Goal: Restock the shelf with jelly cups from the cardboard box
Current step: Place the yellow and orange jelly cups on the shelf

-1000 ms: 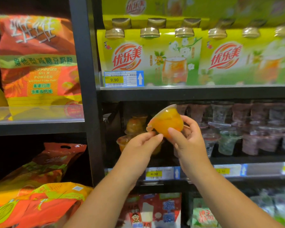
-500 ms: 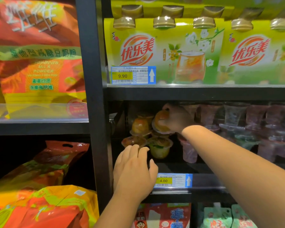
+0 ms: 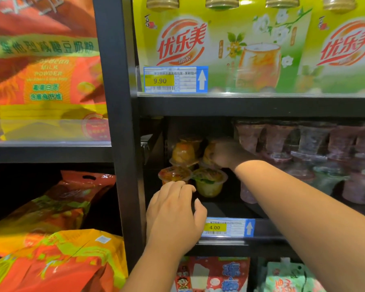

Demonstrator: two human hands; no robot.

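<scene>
Right hand (image 3: 226, 154) deep in shelf (image 3: 223, 209), fingers curled round upper jelly cup (image 3: 208, 153). Left hand (image 3: 175, 213) loosely spread, fingertips touching front cup (image 3: 174, 174), gripping nothing.

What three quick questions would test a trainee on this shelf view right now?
1. True or false: the right hand grips an orange jelly cup on the stack's upper tier.
2. The lower price tag reads: A) 9.90 B) 4.00 C) 6.50
3. Fill in: the left hand, at the shelf front, holds ____.

Key: 1 true; 2 B; 3 nothing.
</scene>
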